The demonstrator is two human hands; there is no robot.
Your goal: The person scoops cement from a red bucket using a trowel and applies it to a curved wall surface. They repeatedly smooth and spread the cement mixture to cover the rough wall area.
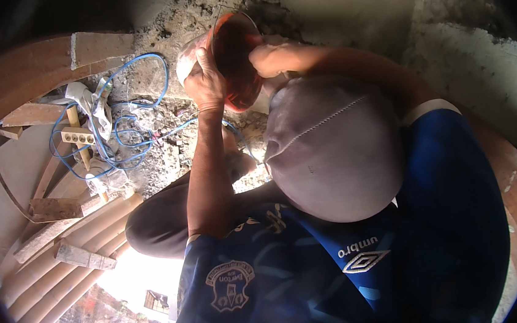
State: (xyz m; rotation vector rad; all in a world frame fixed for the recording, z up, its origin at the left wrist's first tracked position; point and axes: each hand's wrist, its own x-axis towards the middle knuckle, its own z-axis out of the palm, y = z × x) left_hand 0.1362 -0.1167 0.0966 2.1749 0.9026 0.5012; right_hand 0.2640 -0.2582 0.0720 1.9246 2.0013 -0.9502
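An orange bucket [239, 61] with a thin wire handle is tipped on its side in front of me, its mouth turned toward me. My left hand [205, 83] grips its left side, thumb up along the rim. At the right edge of the mouth is my right hand [271, 57], fingers curled closed. What those fingers hold is hidden. Dust or mortar whitens the bucket's outer left side. Below the right forearm bulges a rounded grey cloth shape [331, 149] with a stitched seam, perhaps my bent knee; it hides what lies behind it.
A blue cable [164, 65] loops over rubble to a beige socket strip [77, 136] at left. Crumpled white plastic [100, 111] and wooden boards [33, 113] lie around it. Several long rounded poles [65, 270] fill the lower left. A rough wall [349, 6] rises beyond the bucket.
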